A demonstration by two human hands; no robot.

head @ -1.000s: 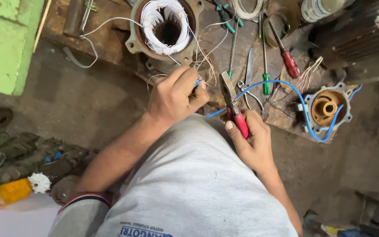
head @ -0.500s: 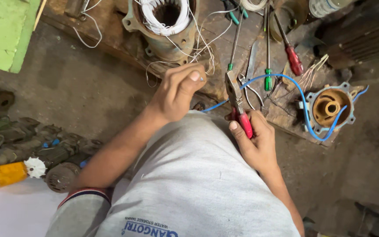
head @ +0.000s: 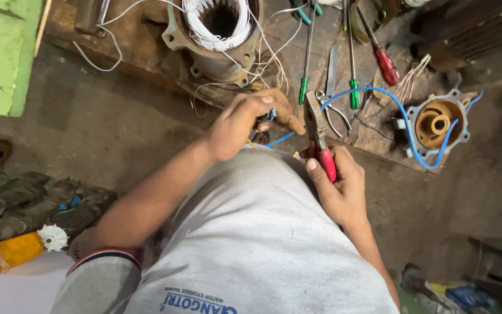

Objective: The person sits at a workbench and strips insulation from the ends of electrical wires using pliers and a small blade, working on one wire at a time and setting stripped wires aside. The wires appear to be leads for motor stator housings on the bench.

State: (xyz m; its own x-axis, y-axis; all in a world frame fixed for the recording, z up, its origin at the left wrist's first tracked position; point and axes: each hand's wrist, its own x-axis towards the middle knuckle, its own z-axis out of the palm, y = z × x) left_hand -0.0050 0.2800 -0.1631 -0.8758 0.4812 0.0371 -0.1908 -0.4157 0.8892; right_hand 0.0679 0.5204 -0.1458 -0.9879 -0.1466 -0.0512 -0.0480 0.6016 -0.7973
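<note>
Blue wire [head: 379,96] runs in a long curve across the wooden tabletop [head: 373,131], from a round brass-coloured motor end cover [head: 437,123] on the right back toward the person's left hand [head: 245,119]. That hand is curled, its fingers [head: 268,104] pinched around the near end of the blue wire, just in front of the grey shirt. The right hand [head: 338,180] is closed around the red handles of a pair of pliers [head: 319,139], whose metal nose points up and away, close beside the pinched wire end but, as far as can be seen, not biting it; whether the nose touches the wire cannot be told.

Behind the hands stands a motor housing [head: 216,35] with white winding wire packed around its open bore, and thin white leads [head: 271,52] trail loose from it toward the left hand. Two green-handled screwdrivers [head: 304,58], a red-handled screwdriver [head: 382,52] and a small bundle of pale wire ends [head: 411,81] lie spread on the tabletop beyond the pliers. Down on the floor at the left sit a yellow part with a white plastic fan [head: 21,247] and some dark, dusty motor pieces.

Judging from this, the work is midway: the winding looks already seated in the housing, while the leads are loose and unjoined, the blue wire's end is only being prepared, and the end cover is off.
</note>
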